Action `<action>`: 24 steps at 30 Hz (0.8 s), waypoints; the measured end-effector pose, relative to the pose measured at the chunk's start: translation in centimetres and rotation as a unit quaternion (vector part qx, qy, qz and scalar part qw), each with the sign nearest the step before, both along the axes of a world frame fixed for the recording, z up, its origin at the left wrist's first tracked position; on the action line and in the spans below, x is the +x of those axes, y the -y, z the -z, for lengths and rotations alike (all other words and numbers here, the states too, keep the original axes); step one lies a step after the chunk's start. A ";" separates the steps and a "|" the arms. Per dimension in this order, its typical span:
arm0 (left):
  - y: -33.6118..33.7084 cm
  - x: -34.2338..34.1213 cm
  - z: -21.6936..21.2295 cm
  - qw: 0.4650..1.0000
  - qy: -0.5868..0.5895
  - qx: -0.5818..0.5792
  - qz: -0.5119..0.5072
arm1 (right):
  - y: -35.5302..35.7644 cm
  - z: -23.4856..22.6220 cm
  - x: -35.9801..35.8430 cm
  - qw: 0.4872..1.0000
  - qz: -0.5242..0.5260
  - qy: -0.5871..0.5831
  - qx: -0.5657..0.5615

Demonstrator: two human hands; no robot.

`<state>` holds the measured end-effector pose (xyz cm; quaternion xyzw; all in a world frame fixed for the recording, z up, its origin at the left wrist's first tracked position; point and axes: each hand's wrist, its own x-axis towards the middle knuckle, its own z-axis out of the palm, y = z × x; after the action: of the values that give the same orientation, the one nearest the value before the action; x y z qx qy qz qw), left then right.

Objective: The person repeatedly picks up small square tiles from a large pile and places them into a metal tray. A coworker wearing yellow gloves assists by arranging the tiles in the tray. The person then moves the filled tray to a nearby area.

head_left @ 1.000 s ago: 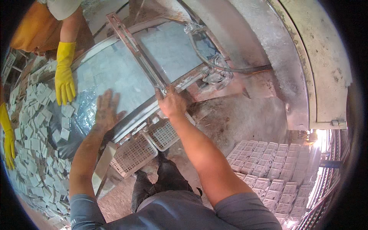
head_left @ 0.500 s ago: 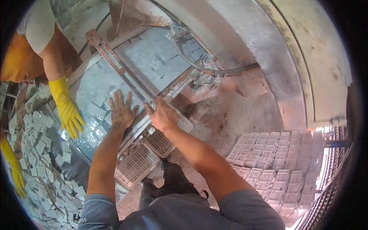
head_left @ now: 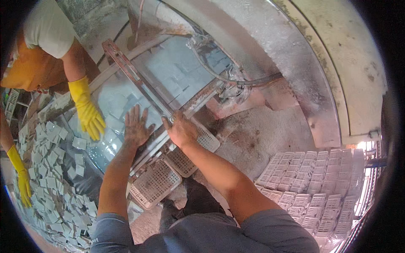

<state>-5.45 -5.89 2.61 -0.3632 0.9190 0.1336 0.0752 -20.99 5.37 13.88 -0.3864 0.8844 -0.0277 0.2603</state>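
My left hand [head_left: 137, 130] lies flat, fingers spread, on the wet work surface [head_left: 107, 145] near its close edge. My right hand [head_left: 182, 130] is closed around the near end of a long, narrow, slotted metal bar [head_left: 131, 72], which spans the surface. Part of its grip is hidden under the fingers. Flat pale square tiles [head_left: 177, 69] cover the surface beyond the bar. On the near side, water and glare blur the tile edges beside my left hand.
At left, a co-worker's yellow-gloved hand [head_left: 90, 120] hovers by the wet surface; the other glove [head_left: 22, 181] is beside heaped loose tiles [head_left: 52, 194]. Perforated baskets [head_left: 155, 184] sit below the near edge. Stacked baskets [head_left: 303, 168] stand right. A hose [head_left: 249, 81] runs toward the metal housing [head_left: 291, 63].
The whole view has shifted slightly. The co-worker's nearer glove has moved a little farther away across the wet surface. Both my hands keep their places, and dark gaps near my left hand show less.
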 end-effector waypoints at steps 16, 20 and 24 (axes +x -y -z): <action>-0.5 5.4 -0.6 0.989 -0.003 -0.066 -0.129 | -0.2 0.8 -0.5 0.999 -0.028 0.004 -0.030; -0.6 5.3 -0.9 0.989 -0.007 -0.051 -0.139 | -1.9 3.5 -3.7 0.927 0.074 0.299 -0.213; -0.5 4.1 -1.5 0.987 -0.001 0.002 -0.161 | 0.9 8.9 -16.0 0.978 -0.052 0.025 -0.202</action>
<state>-1.36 -5.38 4.10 -0.5064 0.8482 0.1466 0.0523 -36.94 4.51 4.99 -0.4756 0.8324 -0.2021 0.2002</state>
